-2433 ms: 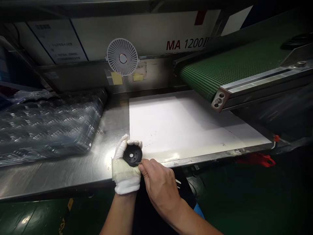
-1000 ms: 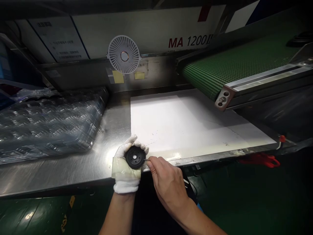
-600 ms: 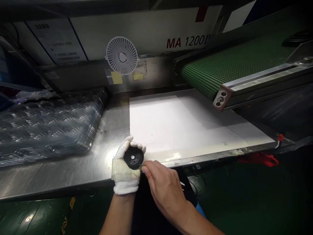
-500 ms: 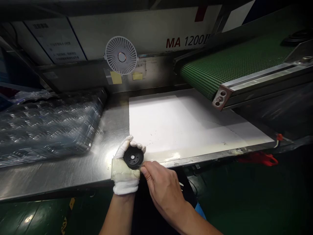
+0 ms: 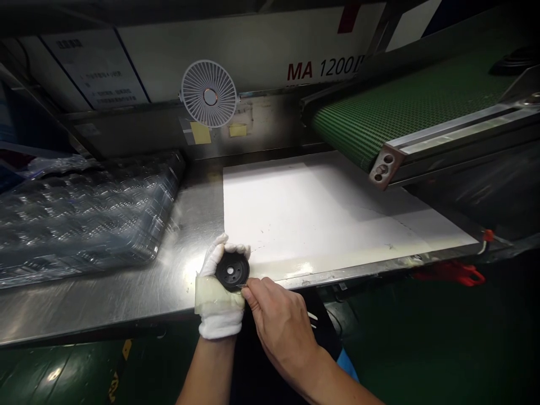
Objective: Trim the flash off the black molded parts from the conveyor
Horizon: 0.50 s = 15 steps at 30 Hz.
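My left hand (image 5: pixel 219 295), in a white glove with a clear yellowish band round the palm, is wrapped round a black round part (image 5: pixel 232 271). The part has a pale centre and small holes in its face. At its lower right rim, the bare thumb and forefinger of my right hand (image 5: pixel 280 323) are pinched on a small thin item, too small to name. Both hands are at the front edge of the metal table (image 5: pixel 169 287), beside the white sheet (image 5: pixel 295 214).
Stacked clear plastic trays (image 5: pixel 84 219) lie on the left. A green conveyor belt (image 5: pixel 405 101) juts in from the upper right, above the sheet. A round white fan (image 5: pixel 210 94) stands at the back. Something red (image 5: pixel 453 273) hangs below the table edge at the right.
My left hand and the black part have shifted slightly right in view. The thin item at my right fingertips now lies against the part's lower rim.
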Tool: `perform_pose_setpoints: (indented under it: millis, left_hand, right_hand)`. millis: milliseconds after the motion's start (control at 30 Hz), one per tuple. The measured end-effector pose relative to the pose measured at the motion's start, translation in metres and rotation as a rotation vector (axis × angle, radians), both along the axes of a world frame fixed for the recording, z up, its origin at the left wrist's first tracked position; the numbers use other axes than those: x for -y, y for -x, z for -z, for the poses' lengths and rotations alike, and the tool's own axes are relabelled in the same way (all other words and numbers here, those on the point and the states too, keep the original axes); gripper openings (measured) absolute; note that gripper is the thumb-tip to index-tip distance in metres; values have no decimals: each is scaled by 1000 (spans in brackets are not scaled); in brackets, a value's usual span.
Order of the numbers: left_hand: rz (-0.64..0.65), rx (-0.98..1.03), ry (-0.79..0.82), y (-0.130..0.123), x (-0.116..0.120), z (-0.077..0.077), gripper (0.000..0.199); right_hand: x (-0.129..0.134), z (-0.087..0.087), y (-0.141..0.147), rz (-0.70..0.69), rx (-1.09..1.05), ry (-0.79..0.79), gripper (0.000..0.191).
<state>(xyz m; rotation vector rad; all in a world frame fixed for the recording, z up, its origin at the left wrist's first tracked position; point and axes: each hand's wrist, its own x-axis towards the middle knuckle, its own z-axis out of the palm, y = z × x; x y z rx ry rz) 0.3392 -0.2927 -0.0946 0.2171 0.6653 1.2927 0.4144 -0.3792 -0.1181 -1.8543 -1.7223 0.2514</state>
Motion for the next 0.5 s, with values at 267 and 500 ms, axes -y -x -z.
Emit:
perform_pose_setpoints:
  millis: [267,500]
  left_hand:
    - [217,27,39,9,-1,0,24]
    - [34,10,65,0,-1,3,12]
  right_hand:
    - [1,1,-12,53,-27,-4,29]
    - [3,4,4,5,-27,-39,29]
